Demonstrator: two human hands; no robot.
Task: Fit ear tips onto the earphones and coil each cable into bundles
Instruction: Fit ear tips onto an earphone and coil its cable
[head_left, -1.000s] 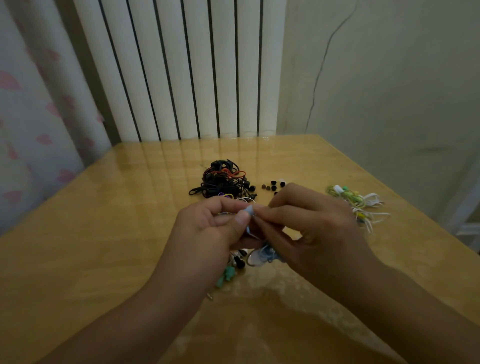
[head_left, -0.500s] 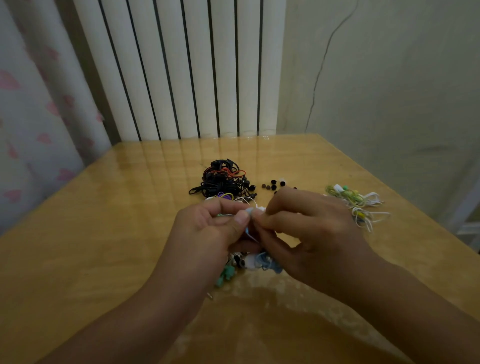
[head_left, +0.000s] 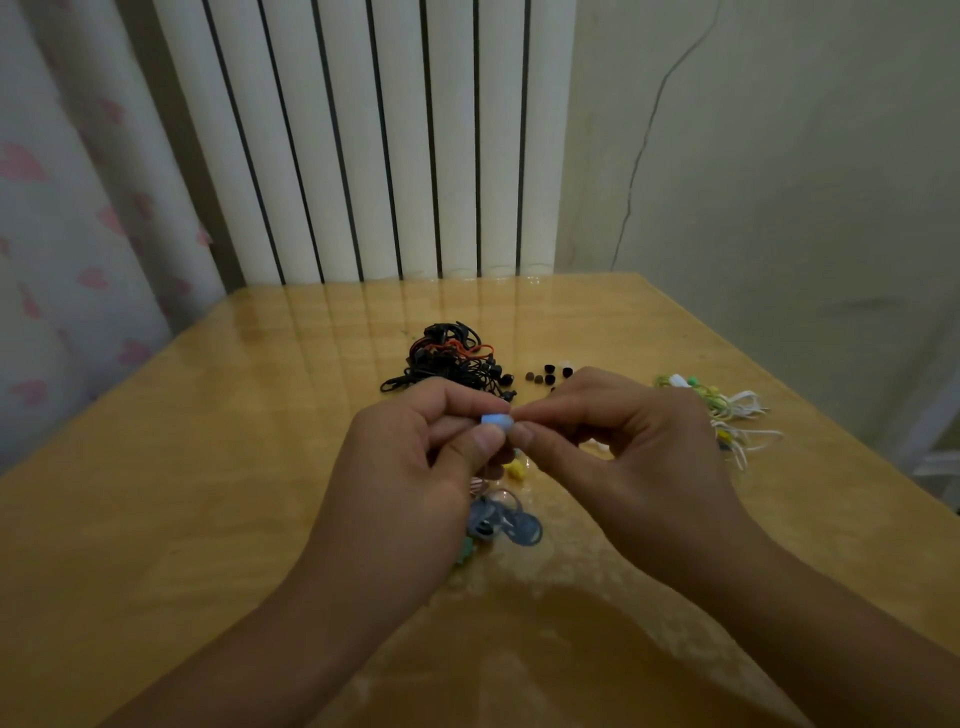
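My left hand (head_left: 410, 467) pinches a small light-blue earbud (head_left: 494, 420) between thumb and forefinger, above the middle of the table. My right hand (head_left: 623, 447) meets it from the right, fingertips closed against the earbud's end; whether an ear tip is between them is hidden. The blue cable (head_left: 501, 522) of this earphone lies in loops on the table under my hands. A tangle of black earphones (head_left: 449, 361) lies further back. Several loose dark ear tips (head_left: 548, 373) are scattered to its right.
Coiled green and white earphones (head_left: 727, 410) lie at the right side of the glossy wooden table (head_left: 182, 467). Yellow (head_left: 515, 468) and green pieces show beneath my hands. A white radiator (head_left: 363, 140) and a wall stand behind; a curtain hangs at left.
Both hands have shifted slightly and turned the earbud, so its light-blue body now shows between the fingertips. The cable loops below have moved a little.
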